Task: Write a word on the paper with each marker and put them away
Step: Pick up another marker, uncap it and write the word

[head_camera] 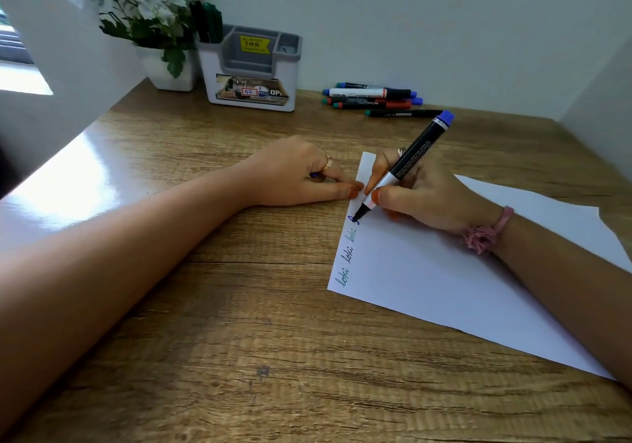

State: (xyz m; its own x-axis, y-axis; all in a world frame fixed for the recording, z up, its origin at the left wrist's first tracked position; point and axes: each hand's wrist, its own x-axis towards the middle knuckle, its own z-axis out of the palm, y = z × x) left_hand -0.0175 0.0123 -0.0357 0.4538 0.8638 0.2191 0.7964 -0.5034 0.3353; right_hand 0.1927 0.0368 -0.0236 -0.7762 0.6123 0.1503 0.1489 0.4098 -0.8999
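A white sheet of paper [444, 278] lies on the wooden desk [239, 305]. Two words in green ink run along its left edge. My right hand [427, 199] grips a black marker with a blue end [410, 158]; its tip touches the paper above the green words, where a first blue stroke shows. My left hand [294, 174] rests on the desk, fingertips pressing the paper's left edge, and holds a small blue cap [314, 175] under curled fingers. Several markers [372, 98] lie at the back. Two dark markers [207, 21] stand in the white and grey organiser [251, 73].
A white pot of artificial white flowers [160, 32] stands left of the organiser. White partition walls close the desk at the back, left and right. A bright reflection lies on the desk's left side.
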